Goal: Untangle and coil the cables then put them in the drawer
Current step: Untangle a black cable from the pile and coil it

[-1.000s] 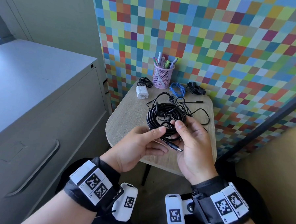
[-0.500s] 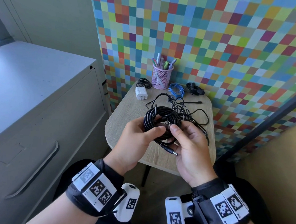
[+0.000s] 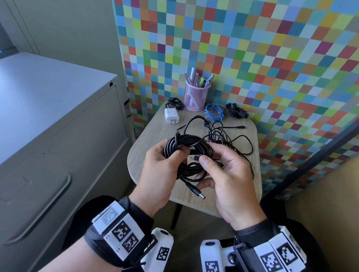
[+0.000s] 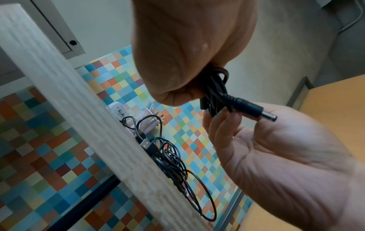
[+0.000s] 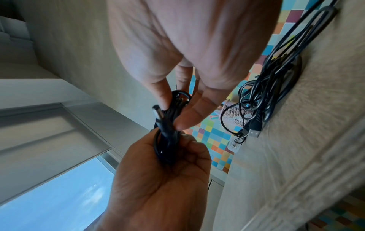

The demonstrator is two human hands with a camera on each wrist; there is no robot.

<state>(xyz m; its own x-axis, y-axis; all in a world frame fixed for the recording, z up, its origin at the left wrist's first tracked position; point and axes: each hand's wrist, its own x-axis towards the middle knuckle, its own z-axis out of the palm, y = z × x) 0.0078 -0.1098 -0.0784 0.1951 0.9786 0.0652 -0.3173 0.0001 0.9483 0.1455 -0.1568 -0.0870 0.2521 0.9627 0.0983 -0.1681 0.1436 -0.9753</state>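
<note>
A coiled black cable (image 3: 186, 145) is held over the small wooden table (image 3: 153, 147), near its front. My left hand (image 3: 173, 156) grips the coil's left side with fingers curled round the strands. My right hand (image 3: 207, 159) pinches the right side between thumb and fingers. The cable's barrel plug (image 3: 196, 194) hangs free below the coil; it also shows as the barrel plug (image 4: 254, 111) in the left wrist view. The right wrist view shows the coil (image 5: 169, 125) between both hands. A thin black cable (image 3: 226, 136) lies tangled on the table behind. The grey drawer (image 3: 39, 209) stands shut at the left.
At the table's back stand a pink pen cup (image 3: 196, 95), a white charger (image 3: 171, 115), a blue cable (image 3: 214, 112) and two small black bundles (image 3: 174, 103) (image 3: 236, 110). A USB plug (image 4: 146, 143) lies by the tangle. A checkered wall closes the back and right.
Both hands have closed in on the coil and raised it a little. My left fingers now wrap its left side, and the barrel plug hangs lower between the hands.
</note>
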